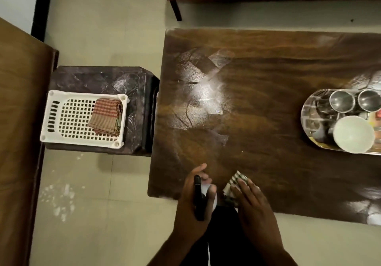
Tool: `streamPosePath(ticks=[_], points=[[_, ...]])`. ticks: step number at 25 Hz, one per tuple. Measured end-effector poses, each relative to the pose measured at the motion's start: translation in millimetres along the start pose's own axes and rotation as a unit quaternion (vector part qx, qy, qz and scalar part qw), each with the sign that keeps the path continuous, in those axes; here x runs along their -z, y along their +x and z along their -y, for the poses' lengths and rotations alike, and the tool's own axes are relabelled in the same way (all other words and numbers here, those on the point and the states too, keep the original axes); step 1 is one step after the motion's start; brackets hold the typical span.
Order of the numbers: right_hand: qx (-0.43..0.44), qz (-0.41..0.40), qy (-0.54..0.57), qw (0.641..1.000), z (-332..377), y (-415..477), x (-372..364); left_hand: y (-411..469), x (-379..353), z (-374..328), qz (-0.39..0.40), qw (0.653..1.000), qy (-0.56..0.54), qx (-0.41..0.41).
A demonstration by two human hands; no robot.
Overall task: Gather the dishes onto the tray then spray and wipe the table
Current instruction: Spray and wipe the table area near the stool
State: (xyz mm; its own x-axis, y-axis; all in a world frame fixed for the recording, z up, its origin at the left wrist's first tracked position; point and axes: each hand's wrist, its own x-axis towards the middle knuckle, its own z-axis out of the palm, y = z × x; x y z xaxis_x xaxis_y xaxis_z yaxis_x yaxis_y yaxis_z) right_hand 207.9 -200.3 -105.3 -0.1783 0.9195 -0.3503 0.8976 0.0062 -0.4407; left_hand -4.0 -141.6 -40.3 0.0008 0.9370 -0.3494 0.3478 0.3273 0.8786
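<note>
Left hand [195, 201] curled round spray bottle [198, 195], nozzle aimed away over the surface [278, 63]. Right hand [252, 200] lay flat, fingers straight, pressing the striped cloth [234, 181] at the near edge. Whitish sprayed patch [206, 94] lay ahead, slightly left of the cloth. Surface ran long left-right, loaded tray [305, 111] at right end. Wipe probably next.

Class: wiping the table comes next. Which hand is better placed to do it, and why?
Right. The right hand lies flat on the striped folded cloth on the dark wooden table; the left hand grips the black-and-white spray bottle.
</note>
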Motion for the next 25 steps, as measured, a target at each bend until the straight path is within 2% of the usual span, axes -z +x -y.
streamPosePath(ticks=[4,6,9,14,18,20,21,22,23,24,25], points=[[0.093,-0.065,0.0,0.994,-24,13,6,35,5,-22,-0.014,0.999,-0.014,0.044],[0.113,-0.081,0.001,0.99,-38,34,19,66,10,-35,-0.029,0.997,-0.036,0.054],[0.115,-0.096,-0.021,0.988,-61,90,49,126,15,-48,0.01,0.997,-0.055,0.044],[-0.004,-0.19,-0.018,0.982,-71,210,97,206,16,-75,0.038,0.998,0.006,0.046],[-0.131,-0.267,0.028,0.954,-67,310,131,251,19,-90,0.023,0.998,0.044,0.035],[-0.189,-0.284,0.065,0.938,-49,342,136,261,19,-93,0.021,0.998,0.049,0.041],[-0.185,-0.277,0.067,0.941,-34,351,134,264,20,-92,0.02,0.998,0.047,0.046],[-0.143,-0.253,0.051,0.955,-17,355,127,267,21,-92,0.017,0.998,0.04,0.049],[-0.061,-0.212,0.018,0.975,-3,353,118,269,23,-91,0.015,0.998,0.025,0.051],[0.055,-0.161,-0.023,0.985,6,348,111,271,24,-89,0.015,0.998,0.005,0.054],[0.178,-0.102,-0.075,0.976,4,345,111,274,27,-87,0.016,0.998,-0.016,0.061]])
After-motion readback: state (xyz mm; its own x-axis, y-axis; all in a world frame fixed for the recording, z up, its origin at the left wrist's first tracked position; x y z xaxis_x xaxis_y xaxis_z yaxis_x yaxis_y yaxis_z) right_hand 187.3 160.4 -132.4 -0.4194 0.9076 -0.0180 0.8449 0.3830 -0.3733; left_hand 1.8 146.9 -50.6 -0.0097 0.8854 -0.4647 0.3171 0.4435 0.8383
